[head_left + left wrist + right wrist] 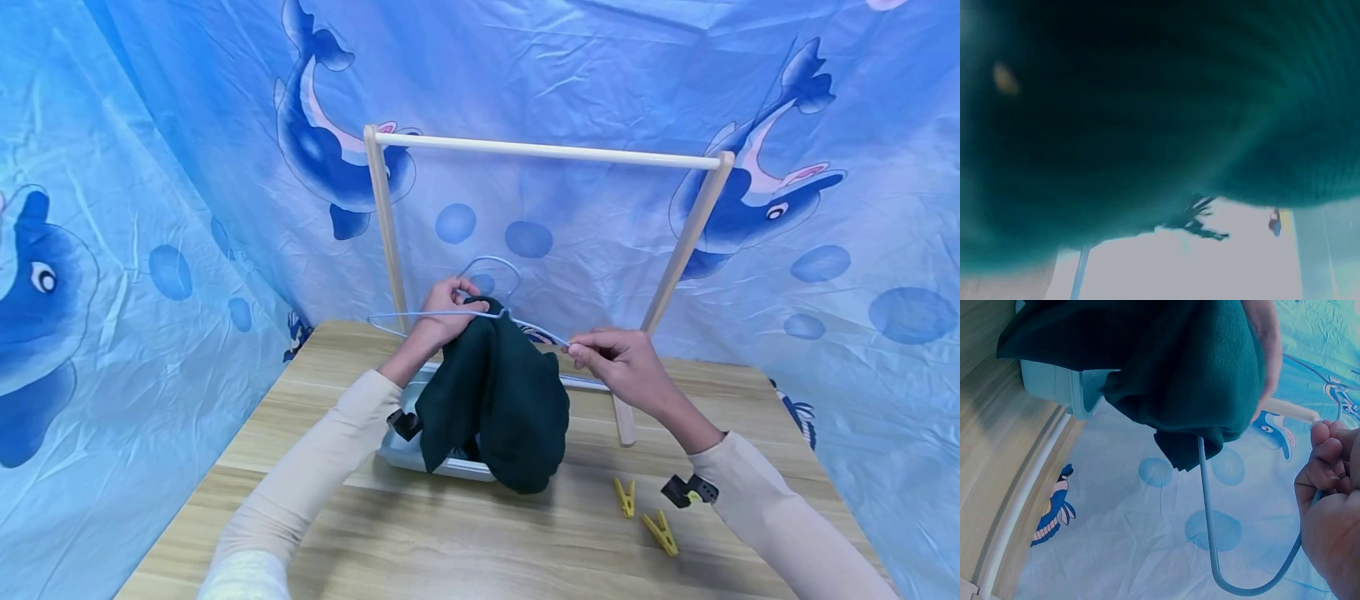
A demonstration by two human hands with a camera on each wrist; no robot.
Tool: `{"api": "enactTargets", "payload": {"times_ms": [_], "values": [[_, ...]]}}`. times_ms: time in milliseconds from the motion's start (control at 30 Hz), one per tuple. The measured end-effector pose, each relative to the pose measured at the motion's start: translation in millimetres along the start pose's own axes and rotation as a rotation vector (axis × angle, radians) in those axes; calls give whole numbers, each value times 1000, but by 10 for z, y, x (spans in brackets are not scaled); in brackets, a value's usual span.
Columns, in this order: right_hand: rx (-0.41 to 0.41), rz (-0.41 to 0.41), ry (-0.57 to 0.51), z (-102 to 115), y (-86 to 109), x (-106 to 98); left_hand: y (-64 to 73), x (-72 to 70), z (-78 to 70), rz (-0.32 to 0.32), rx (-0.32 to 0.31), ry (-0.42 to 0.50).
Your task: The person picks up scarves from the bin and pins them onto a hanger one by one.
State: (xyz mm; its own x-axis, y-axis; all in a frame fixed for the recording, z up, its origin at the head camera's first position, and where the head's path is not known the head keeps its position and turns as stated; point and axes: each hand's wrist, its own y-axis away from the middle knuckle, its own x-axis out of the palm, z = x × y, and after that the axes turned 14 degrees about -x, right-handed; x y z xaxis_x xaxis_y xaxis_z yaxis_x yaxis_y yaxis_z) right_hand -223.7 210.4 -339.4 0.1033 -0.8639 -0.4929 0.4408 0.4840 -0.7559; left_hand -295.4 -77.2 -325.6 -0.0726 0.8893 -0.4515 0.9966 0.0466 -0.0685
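A dark green piece of clothing (525,408) hangs in loose folds around the middle of a light blue wire hanger (536,326); its exact kind is hidden by the folds. My left hand (448,308) grips the bunched top of the cloth just below the hanger's hook. Out at the hanger's right end, my right hand (626,362) pinches the wire between thumb and fingers. In the right wrist view the wire's rounded end (1238,590) loops below the cloth beside my curled right fingers (1325,469). Green fabric (1147,125) fills most of the left wrist view.
Beneath the cloth stands a pale blue basin (405,454) on the wooden table (465,542). A wooden rack with a white top rail (547,151) rises behind. Two yellow clothespins (626,497) lie at the front right. A dolphin-print curtain (585,67) surrounds the table.
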Motion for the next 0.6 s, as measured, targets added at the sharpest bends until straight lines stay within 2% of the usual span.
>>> {"api": "enactTargets", "payload": {"times_ms": [133,267,367,467,600], "values": [[3,-4,11,3,-6,3,-31,-31,56,21,13,-182],[27,-1,14,-4,-7,4,-40,-51,91,81,-49,-281],[56,-2,17,-17,-9,6,-30,-64,103,123,-65,-344],[83,-10,21,-26,-14,13,-18,-68,125,157,-50,-365],[104,-20,20,-34,-25,28,-2,-57,168,194,7,-324]]}}
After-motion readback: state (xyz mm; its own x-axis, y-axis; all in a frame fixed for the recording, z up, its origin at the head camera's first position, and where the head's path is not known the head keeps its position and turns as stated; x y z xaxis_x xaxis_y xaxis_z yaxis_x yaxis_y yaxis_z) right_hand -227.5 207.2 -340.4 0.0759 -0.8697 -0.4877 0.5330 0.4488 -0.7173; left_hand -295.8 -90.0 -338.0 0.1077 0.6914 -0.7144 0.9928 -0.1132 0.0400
